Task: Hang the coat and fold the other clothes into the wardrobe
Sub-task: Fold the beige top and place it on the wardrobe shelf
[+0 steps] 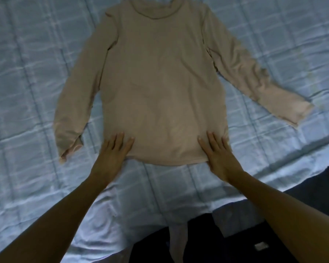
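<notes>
Head view: a beige long-sleeved turtleneck top (160,82) lies flat, front or back up (which one cannot be told), on a bed covered by a pale blue quilted bedspread (36,73). Collar points away from the person; hem lies nearest. The sleeve on the left side (74,107) runs down close beside the body panel; the sleeve on the right side (254,82) splays outward, well apart from the panel. The left hand (112,152) rests palm down on the hem's left corner, fingers extended and spread; its grip is not closed on anything. The right hand (219,156) rests likewise on the hem's right corner, flat and unclenched. No wardrobe or coat is in view. Judged step: smoothing the top before folding. Handling judgement: the fabric appears thin, soft and light, with no stiffness; it will sag and crease wherever unsupported and may slide on the smooth bedspread. Recommended hold points: pinch at a shoulder seam and the hem corner on the same side, fold that side inward, then lay the sleeve along the panel.
</notes>
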Available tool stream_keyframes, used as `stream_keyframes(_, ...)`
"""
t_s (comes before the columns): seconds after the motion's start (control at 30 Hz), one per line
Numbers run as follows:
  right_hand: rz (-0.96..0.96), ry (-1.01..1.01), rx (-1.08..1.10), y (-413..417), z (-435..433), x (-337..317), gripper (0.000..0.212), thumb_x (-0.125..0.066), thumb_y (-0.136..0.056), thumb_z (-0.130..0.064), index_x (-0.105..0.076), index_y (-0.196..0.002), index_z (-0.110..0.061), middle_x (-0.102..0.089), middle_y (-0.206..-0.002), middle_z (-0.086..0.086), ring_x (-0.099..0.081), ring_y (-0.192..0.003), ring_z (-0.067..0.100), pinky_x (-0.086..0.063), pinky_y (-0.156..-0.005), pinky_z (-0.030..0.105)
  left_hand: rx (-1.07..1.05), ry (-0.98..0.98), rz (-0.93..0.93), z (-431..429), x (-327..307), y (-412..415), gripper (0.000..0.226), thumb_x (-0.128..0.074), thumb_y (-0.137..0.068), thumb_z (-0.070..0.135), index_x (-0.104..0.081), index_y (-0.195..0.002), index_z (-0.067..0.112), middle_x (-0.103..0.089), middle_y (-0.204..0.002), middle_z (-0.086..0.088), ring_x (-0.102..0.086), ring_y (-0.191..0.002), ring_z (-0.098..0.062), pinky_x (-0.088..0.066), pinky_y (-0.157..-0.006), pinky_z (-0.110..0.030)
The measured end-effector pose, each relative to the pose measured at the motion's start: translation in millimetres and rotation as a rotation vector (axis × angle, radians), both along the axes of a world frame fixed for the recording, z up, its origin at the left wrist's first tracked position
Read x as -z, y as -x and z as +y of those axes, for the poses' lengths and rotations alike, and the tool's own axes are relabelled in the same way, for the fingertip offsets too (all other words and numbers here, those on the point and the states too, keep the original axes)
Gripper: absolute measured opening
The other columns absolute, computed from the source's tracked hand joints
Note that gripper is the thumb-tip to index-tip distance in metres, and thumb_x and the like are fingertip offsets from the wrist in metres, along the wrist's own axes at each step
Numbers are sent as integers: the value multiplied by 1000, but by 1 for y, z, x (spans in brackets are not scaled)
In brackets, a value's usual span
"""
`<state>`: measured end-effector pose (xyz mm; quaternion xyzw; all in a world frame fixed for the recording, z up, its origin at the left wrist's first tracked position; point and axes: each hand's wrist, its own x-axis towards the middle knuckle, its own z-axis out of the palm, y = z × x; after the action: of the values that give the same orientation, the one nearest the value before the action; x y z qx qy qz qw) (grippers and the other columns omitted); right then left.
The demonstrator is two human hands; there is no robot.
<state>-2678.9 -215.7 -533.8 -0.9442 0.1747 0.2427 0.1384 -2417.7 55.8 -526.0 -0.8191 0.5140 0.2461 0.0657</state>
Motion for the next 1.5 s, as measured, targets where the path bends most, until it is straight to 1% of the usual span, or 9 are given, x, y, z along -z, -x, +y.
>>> stream_keyframes(0.23, -89, -46, 124, 22, 7, -17, 92, -61, -62, 25, -31, -144, -3, -38, -143, 30, -42, -127, 48, -54, -81, 55, 46, -53, -80, 12, -24, 16, 63, -52, -66, -8, -47, -127, 3, -61, -110, -31, -63, -87, -51, -54, -50, -46)
stream_keyframes(0.4, 92, -115, 3, 27, 1, -40, 87, -54, -83, -5, -3, -152, -21, -1, -159, 12, -13, -145, 31, -33, -109, 38, 135, -176, -29, -2, -36, 22, 32, -62, -63, 34, -65, -87, 13, -66, -65, -9, -58, -43, -30, -43, -34, -28)
stream_keyframes(0.47, 64, -105, -21, 15, -15, -56, 69, -50, -88, -21, -21, -150, -25, -19, -157, 4, -33, -137, 30, -29, -111, 36, 193, -71, -64, -26, -38, 9, 42, -44, -70, 55, -65, -61, 20, -60, -49, -2, -56, -36, -22, -40, -36, -21)
stream_keyframes(0.6, -259, -45, 412, -1, -60, -67, 43, -53, -86, -13, -58, -128, -19, -62, -127, 6, -61, -107, 27, -45, -95, 33, 299, 136, -107, -108, -47, 1, 47, -37, -78, 51, -66, -62, 17, -60, -57, -5, -58, -47, -27, -45, -42, -26)
stream_keyframes(0.87, -469, 324, 1169, 0, -165, -25, 33, -46, -95, -23, -56, -125, -11, -52, -130, 15, -49, -118, 33, -38, -99, 44, 253, 284, 19, -286, -12, 66, 55, -41, -82, 31, -37, -136, 19, -38, -136, -12, -40, -120, -32, -38, -94, -46)
stream_keyframes(1.07, -265, 241, 1645, 37, -227, 7, 67, -45, -93, -44, -22, -149, -13, -34, -147, 13, -32, -135, 32, -33, -104, 51, 228, 270, 0, -319, 40, 101, 63, -38, -86, 39, -30, -146, 23, -22, -153, -19, -20, -140, -43, -14, -109, -62)
stream_keyframes(1.27, -449, -58, 2041, 20, -242, 2, 48, -46, -89, -41, -53, -124, -8, -59, -117, 7, -56, -112, 26, -45, -92, 34, 278, 303, 55, -316, 39, 91, 59, -28, -92, 41, -27, -147, 20, -22, -153, -18, -22, -141, -38, -20, -112, -47)
stream_keyframes(1.37, -704, 71, 1934, -29, -213, -37, 44, -46, -88, -47, -61, -95, -6, -61, -83, 8, -57, -82, 26, -42, -72, 31, 244, 317, 41, -305, 21, 74, 60, -31, -80, 24, -41, -138, 11, -39, -145, -14, -46, -125, -31, -34, -100, -43)
stream_keyframes(1.5, -844, -78, 1105, -97, -111, -81, 14, -61, -88, -19, -54, -94, -9, -48, -64, -9, -47, -60, 15, -31, -53, 25, -23, 243, -59, -248, 5, 27, 64, -55, -62, 17, -52, -125, 6, -52, -130, -17, -48, -117, -34, -31, -91, -46)
